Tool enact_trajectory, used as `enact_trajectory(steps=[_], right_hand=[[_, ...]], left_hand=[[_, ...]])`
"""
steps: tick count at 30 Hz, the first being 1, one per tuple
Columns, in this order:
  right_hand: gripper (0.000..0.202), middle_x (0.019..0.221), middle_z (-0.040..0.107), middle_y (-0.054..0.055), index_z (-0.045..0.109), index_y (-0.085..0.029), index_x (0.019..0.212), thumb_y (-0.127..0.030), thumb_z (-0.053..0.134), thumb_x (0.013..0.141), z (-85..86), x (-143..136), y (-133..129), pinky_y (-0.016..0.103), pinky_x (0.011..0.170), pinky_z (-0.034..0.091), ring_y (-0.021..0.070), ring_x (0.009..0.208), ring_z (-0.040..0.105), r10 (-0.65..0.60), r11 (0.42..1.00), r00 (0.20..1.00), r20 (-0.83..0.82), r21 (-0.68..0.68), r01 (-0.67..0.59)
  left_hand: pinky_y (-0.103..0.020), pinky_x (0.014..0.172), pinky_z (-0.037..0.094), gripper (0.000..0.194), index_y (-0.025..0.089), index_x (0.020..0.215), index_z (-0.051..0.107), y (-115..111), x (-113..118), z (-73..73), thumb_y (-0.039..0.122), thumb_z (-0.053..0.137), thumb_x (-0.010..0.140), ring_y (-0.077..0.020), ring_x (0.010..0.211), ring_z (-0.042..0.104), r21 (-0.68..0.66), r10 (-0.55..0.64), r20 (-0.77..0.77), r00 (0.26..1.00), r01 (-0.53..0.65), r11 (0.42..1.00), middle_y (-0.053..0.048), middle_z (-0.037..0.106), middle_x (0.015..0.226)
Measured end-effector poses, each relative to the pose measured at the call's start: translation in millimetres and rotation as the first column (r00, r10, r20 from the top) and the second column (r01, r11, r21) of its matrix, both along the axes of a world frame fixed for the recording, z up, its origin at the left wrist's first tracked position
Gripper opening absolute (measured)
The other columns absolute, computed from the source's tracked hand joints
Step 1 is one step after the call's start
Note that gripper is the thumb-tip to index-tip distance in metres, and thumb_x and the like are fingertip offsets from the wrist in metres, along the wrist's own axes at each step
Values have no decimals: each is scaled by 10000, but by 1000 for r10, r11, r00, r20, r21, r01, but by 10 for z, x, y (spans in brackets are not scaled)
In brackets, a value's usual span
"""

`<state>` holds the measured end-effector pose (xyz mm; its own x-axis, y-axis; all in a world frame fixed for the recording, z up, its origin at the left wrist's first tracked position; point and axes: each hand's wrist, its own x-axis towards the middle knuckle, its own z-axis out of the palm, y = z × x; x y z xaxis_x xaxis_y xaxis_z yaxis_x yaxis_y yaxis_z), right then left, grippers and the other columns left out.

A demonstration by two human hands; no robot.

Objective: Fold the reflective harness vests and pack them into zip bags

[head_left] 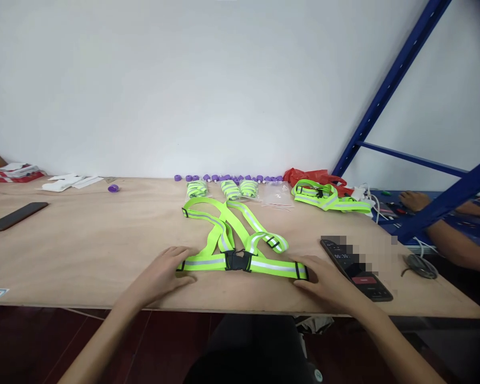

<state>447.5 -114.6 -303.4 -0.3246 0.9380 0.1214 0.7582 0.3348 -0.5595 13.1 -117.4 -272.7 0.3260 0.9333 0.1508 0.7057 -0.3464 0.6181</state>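
Far left of bench: a flat black phone [15,216] lies on the pale plywood tabletop [104,250]; behind it, by the wall, a red-and-white box [14,172] and loose white packets [70,182], with one purple plastic cap [112,188] just beside them.
Left hand: the person's left hand [166,272] lies palm down, fingers loosely spread and nearly flat, fingertips pressing on the left end of the belt; it grips nothing.
Vest: the fluorescent yellow-green reflective strap vest [234,234] lies flat near the front edge of the table, between both hands. Its waist belt runs left to right, long axis parallel to the table edge, joined at the middle by a closed black plastic buckle [237,260]. Two shoulder straps run away from the belt toward the wall and cross partway.
Back row: rolled yellow-green vests in clear bags [224,189] and a line of small purple caps [228,177] along the wall.
Right hand: the person's right hand [324,282] rests palm down, fingers slightly open, thumb and fingertips on the belt's right end by a black slider.
Right side: a black phone showing a timer [358,269] lies just beside that hand; farther back, another unfolded yellow-green vest [328,198] and a red plastic bag [312,176].
Far right: another person's arm [444,234] rests behind a blue steel frame [392,80].
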Motion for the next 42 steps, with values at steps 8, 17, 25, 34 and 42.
enact_trajectory(steps=[8,17,25,34,42], right_hand=[[567,1311,686,119,737,-220,1204,-582,742,768,-15,111,4,457,1017,530,347,1211,638,-180,977,817,-548,-193,86],[474,1285,681,67,697,-345,1277,-510,702,833,-33,304,-208,462,1054,471,334,1221,597,84,989,994,76,-128,-74],[404,1136,720,113,728,-197,1066,-519,577,875,377,30,598,373,890,529,271,987,667,-138,983,990,23,-116,140],[271,471,595,-2,625,-148,615,-260,858,536,274,-769,1580,249,463,477,176,468,605,-104,843,977,187,-505,186],[139,758,709,36,606,-162,911,-298,590,931,505,-465,1968,231,570,564,149,640,696,-373,855,918,-138,-435,282]], left_hand=[[-368,992,523,373,324,1165,758,-49,-284,91,382,755,796,-302,1154,641,-176,29,275,961,21,984,-50,703,1211],[-420,1106,446,393,302,1263,698,-257,-383,-3,471,626,916,-283,1297,527,-221,-143,-127,982,113,969,-65,614,1344],[-426,1167,393,362,326,1347,620,-386,333,35,342,509,1004,-237,1373,474,194,-316,-175,933,347,918,-43,523,1471],[-575,1237,201,794,279,1576,306,-378,1230,-417,423,683,892,-327,1522,218,15,-440,-267,857,460,888,-105,253,1639],[-594,1240,175,832,319,1577,289,-454,1150,-418,325,706,858,-328,1536,161,-52,-471,-225,853,472,880,-58,225,1653]])
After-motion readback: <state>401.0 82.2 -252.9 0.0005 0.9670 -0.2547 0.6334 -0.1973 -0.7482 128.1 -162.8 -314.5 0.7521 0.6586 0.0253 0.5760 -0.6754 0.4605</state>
